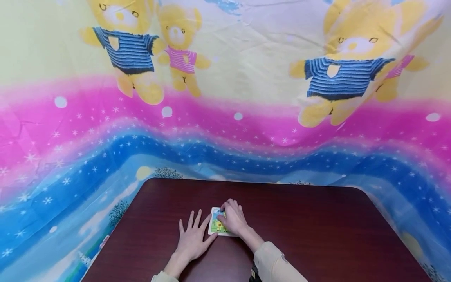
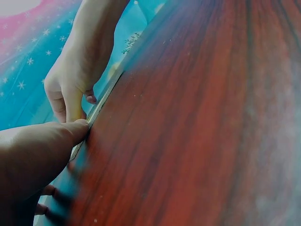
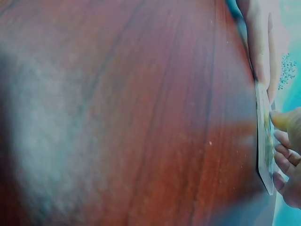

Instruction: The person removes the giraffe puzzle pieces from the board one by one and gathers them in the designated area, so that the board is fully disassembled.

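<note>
A small flat picture board (image 1: 214,226) lies on the dark red-brown table, with a white border and a yellow giraffe-like figure on green and blue. The left hand (image 1: 193,239) rests flat at the board's left side with fingers spread, its thumb tip at the near left corner. Over the board's right part, the right hand (image 1: 234,219) bends its fingers down onto the picture and hides that part. In the right wrist view the board (image 3: 264,141) shows edge-on, the right hand's fingertips (image 3: 278,181) right at its face. I cannot tell whether they pinch a piece.
The wooden table (image 1: 310,227) has rounded far corners. A printed cloth (image 1: 246,149) with bears, snowflakes and pink and blue bands hangs behind and along both sides of it. A dark strap-like item (image 1: 254,273) shows below the right sleeve.
</note>
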{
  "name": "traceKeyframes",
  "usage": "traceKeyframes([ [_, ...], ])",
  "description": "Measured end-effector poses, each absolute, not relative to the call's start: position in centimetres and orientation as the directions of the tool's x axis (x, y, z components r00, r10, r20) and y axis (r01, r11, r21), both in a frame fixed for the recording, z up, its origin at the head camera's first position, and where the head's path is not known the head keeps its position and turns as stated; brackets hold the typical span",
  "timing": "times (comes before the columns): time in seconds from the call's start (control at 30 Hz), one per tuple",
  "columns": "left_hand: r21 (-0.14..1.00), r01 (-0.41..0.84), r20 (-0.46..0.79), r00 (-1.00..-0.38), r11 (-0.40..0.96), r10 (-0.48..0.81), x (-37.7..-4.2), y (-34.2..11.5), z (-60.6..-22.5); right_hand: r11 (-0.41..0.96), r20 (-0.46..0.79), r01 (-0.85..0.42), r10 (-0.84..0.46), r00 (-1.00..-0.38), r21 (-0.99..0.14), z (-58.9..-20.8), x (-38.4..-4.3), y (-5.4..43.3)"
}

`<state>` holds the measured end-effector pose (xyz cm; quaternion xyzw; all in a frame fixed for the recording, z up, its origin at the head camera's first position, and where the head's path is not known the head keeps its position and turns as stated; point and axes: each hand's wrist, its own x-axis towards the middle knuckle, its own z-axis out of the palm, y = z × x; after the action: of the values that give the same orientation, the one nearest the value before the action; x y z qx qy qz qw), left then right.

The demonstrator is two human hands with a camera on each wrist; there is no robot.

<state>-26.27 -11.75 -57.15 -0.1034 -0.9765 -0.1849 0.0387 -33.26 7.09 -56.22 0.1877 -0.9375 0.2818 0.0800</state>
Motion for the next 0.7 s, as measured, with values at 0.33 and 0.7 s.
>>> traceKeyframes([
  [0.33,0.391,0.236,0.134,-0.971,0.890,0.199,-25.95,-11.61,-57.66,0.816,0.345,-0.425,-0.298,-0.890,-0.391,-57.15,-32.55,6.80],
  [0.7,0.372,0.226,0.150,-0.972,0.900,0.182,-26.02,-11.82,-57.58,0.792,0.314,-0.453,-0.344,-0.885,-0.408,-56.85,-32.79,6.46],
])
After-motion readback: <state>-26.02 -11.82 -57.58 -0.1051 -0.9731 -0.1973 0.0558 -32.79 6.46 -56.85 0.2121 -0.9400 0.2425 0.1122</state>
